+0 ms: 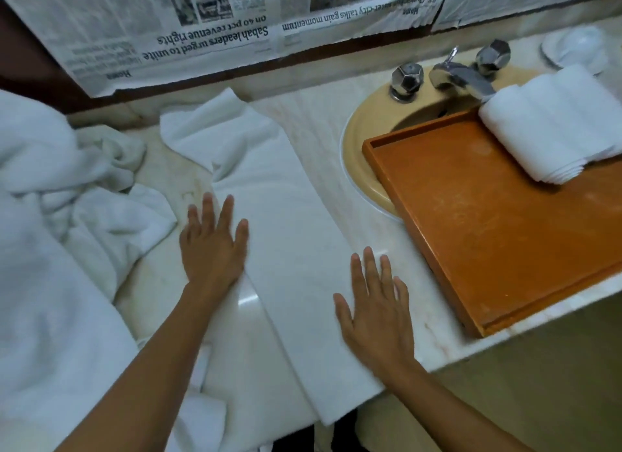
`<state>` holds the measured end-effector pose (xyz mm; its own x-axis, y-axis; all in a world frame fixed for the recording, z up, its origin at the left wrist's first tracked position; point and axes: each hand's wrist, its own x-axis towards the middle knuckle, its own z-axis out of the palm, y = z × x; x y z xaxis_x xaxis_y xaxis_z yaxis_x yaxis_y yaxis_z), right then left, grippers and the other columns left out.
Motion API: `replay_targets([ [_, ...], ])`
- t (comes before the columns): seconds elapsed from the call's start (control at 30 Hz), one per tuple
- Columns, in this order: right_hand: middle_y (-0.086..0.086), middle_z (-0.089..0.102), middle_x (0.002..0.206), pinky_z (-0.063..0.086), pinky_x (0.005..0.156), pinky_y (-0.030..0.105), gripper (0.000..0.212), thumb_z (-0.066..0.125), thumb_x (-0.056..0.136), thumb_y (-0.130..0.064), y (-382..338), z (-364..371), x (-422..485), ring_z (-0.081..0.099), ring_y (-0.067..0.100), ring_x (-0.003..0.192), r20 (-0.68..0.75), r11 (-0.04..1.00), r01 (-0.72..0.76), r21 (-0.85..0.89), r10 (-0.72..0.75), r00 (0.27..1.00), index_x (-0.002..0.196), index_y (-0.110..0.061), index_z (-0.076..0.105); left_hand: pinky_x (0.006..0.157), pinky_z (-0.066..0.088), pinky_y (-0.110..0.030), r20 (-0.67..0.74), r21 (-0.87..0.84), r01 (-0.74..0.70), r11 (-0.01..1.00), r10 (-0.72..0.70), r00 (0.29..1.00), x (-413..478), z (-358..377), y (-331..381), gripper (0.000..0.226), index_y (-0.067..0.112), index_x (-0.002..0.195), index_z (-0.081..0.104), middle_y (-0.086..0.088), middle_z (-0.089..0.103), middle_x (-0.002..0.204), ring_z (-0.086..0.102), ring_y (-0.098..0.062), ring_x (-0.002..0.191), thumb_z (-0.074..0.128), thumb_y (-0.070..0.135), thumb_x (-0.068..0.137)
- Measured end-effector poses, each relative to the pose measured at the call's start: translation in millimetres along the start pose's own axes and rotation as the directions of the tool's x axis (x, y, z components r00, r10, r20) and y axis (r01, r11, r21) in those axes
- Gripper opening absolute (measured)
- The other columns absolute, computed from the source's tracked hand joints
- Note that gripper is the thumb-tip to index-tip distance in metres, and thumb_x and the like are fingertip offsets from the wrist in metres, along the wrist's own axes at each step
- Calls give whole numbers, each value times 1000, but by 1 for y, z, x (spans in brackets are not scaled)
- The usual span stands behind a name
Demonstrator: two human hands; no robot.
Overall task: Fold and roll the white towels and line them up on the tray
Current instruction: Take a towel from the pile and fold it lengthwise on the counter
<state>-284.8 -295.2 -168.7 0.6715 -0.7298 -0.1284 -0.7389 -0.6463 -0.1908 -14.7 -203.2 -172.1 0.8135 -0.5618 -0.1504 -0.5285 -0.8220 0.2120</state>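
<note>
A white towel [286,236] lies folded into a long strip across the marble counter, running from the back wall to the front edge. My left hand [212,246] lies flat on its left side, fingers straight and spread. My right hand [377,313] presses flat on its right edge nearer the front. An orange wooden tray [488,229] rests partly over the sink at the right. One rolled white towel [555,125] lies at the tray's far end.
A heap of loose white towels [60,216] fills the left of the counter. The beige sink [356,142] with chrome taps [451,73] sits behind the tray. A white dish [579,47] stands at the back right. Newspaper [202,30] covers the wall.
</note>
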Motion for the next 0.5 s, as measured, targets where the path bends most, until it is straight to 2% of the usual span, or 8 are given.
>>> replay_targets([
  [0.07, 3, -2, 165, 12, 119, 46, 70, 21, 98, -55, 0, 2, -1, -4, 23, 151, -6, 1000, 15, -9, -15, 1000, 157, -21, 4, 119, 14, -49, -18, -19, 157, 987, -158, 987, -29, -4, -4, 62, 21, 156, 22, -18, 5, 164, 6, -35, 150, 25, 51, 102],
  [0.1, 4, -1, 165, 11, 119, 46, 70, 21, 99, -54, 0, 3, 0, -3, 24, 151, -12, 1000, 13, -13, -13, 1000, 157, -20, 5, 119, 15, -49, -38, -40, 169, 985, -170, 985, -51, -2, 6, 63, 16, 155, 24, -20, 5, 163, 7, -35, 150, 26, 49, 102],
  [0.13, 4, 0, 165, 12, 119, 46, 69, 22, 99, -52, 0, 4, 1, -1, 25, 151, -20, 1000, 14, -15, -14, 1000, 157, -19, 6, 118, 16, -48, -58, -81, 126, 989, -131, 990, -76, 0, 22, 63, 15, 155, 26, -19, 4, 163, 7, -34, 151, 25, 49, 102],
  [0.23, 7, 8, 164, 17, 118, 47, 65, 22, 99, -46, 2, 7, 2, 8, 27, 151, -51, 1000, 28, -6, -28, 998, 157, -17, 13, 120, 9, -40, -36, -184, -136, 973, 132, 991, -149, 18, 83, 65, 25, 156, 18, -4, -5, 165, -3, -19, 152, 11, 50, 97],
  [0.27, 7, 12, 163, 16, 118, 46, 64, 20, 99, -44, 3, 8, 3, 11, 27, 150, -61, 1000, 30, 5, -29, 998, 156, -17, 15, 121, 6, -39, -18, -185, -154, 970, 154, 988, -163, 30, 98, 65, 27, 157, 16, 1, -8, 164, -8, -15, 150, 7, 49, 96],
  [0.37, 6, 18, 162, 16, 116, 44, 62, 16, 99, -42, 6, 8, 1, 17, 27, 149, -88, 999, 37, 37, -33, 996, 155, -17, 20, 120, 12, -39, -19, -109, -29, 994, 27, 999, -188, 53, 116, 60, 27, 156, 22, -1, 1, 164, -2, -17, 150, 12, 46, 101],
  [0.43, 5, 15, 163, 15, 118, 44, 61, 16, 99, -43, 6, 7, 1, 14, 27, 150, -78, 998, 42, 42, -38, 996, 155, -19, 18, 117, 12, -38, -50, -55, -5, 998, 2, 999, -201, 60, 105, 58, 27, 156, 23, -1, 11, 165, 6, -18, 151, 19, 49, 102],
  [0.5, 4, 8, 164, 13, 119, 45, 62, 15, 99, -43, 5, 6, 1, 8, 27, 151, -47, 998, 42, 54, -39, 998, 156, -19, 12, 117, 11, -37, -64, -35, -6, 999, 4, 998, -212, 61, 87, 60, 29, 157, 19, 2, 10, 165, 6, -17, 151, 17, 53, 101],
])
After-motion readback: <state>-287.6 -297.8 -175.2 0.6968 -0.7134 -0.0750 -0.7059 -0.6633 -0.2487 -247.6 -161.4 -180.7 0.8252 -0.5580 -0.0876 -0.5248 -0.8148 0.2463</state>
